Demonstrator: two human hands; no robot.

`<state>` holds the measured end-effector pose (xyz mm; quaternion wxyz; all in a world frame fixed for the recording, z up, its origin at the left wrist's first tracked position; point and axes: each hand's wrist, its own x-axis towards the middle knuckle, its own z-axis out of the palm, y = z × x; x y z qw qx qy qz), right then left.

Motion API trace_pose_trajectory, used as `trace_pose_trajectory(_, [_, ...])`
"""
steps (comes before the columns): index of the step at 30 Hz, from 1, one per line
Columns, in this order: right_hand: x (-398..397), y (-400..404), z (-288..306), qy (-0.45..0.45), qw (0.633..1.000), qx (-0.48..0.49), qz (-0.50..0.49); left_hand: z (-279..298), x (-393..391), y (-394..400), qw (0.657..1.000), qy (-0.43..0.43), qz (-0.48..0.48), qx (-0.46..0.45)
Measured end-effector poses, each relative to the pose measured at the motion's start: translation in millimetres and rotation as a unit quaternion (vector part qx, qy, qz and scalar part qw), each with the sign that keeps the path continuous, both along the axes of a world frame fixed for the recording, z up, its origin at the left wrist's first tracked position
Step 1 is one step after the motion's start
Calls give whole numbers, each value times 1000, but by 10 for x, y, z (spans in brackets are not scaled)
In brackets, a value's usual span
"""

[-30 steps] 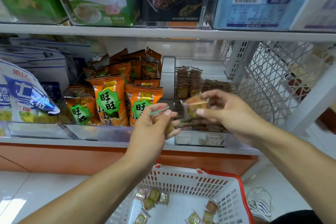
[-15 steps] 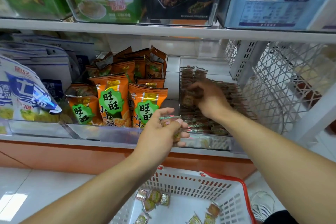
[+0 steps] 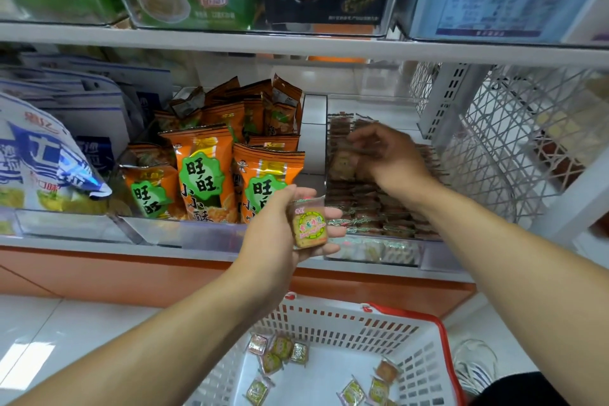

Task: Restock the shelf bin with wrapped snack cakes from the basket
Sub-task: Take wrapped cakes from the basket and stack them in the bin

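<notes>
Clear-wrapped snack cake (image 3: 309, 225) gripped in left hand (image 3: 280, 234); right hand (image 3: 390, 158) curled, pinching cake in shelf bin (image 3: 375, 249)

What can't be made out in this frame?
Head view:
- Right hand: motion-blurred over the shelf bin; its grip can't be judged.
- Basket: bottom edge cuts it off, so the count of remaining cakes is unknown.
- Cake in left hand: label too small.
</notes>
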<state>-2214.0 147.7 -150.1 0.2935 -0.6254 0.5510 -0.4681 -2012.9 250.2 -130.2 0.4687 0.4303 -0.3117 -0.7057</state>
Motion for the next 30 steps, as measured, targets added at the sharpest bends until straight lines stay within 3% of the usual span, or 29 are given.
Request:
trace_pose_trajectory(4, [26,353,380,-85,995,-46,-39,18,113,43,999,35,-15,27])
trace_pose_trajectory(7, [98,871,527,-159,975,-21,156,27,151,91,997,44,-43,38])
trace_pose_trajectory(9, [196,1130,494,-123,969,6,216,29,145,132,996,38,-70,38])
trace_pose_trajectory(14, [269,1256,327,56,993,15,105,65,95,216,990,-44,-134,-6])
trace_pose_trajectory(18, [158,1245,305,106,983,78,125,-15,105,228,968,-147,-191,-73])
trace_pose_trajectory(22, [120,1240,320,155,967,100,178,-69,71,196,956,-160,-216,-120])
trace_pose_trajectory(24, [83,1226,351,132,966,116,191,-89,35,180,953,-179,-203,-140])
trace_pose_trajectory(27, [-37,1132,409,-3,974,124,188,-113,-43,135,951,-217,-142,-170])
trace_pose_trajectory(29, [-181,953,409,-101,984,115,97,-127,-98,101,931,-272,-100,-222])
trace_pose_trajectory(30, [-259,823,395,-109,988,103,25,-142,-113,84,906,-321,-79,-264])
